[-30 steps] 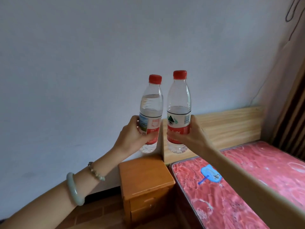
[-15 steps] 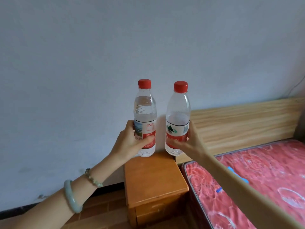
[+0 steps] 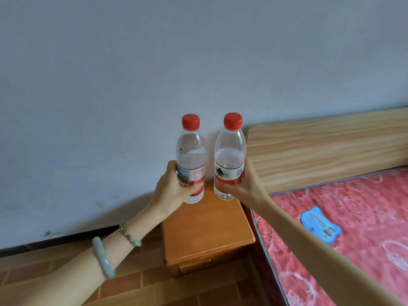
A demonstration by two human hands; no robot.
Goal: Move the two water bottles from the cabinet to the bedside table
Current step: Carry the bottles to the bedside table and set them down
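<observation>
gripping one upright water bottle each, left hand (image 3: 174, 191) and right hand (image 3: 247, 184) fingers clamp left bottle (image 3: 191, 155) and right bottle (image 3: 229, 155) above the bedside table (image 3: 209, 235).

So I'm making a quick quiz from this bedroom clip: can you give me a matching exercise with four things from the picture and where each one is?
Things:
1. bottle with the mountain logo
2. green bangle
3. blue card
4. bedside table

Places:
A. lying on the red mattress
B. on the left forearm
C. standing between the wall and the bed
D. in the grip of the right hand

Pairs: 1-D, 2-B, 3-A, 4-C
</observation>
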